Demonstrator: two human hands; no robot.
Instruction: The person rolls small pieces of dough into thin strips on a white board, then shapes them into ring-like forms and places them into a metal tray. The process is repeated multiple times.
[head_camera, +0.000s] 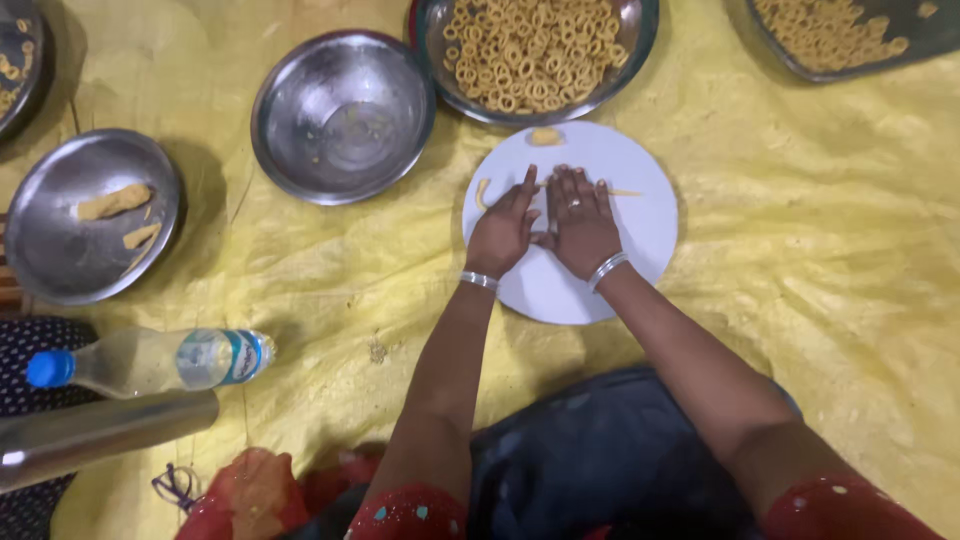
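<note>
Both hands — left hand (503, 230), right hand (580, 222) — press flat, fingers spread, on dough strip (622, 192).

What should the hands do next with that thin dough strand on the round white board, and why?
Probably keep rolling outward: the left hand and right hand lie flat, palms down, on the round white board, and only a short end of the thin dough strand sticks out beside the right hand.
</note>
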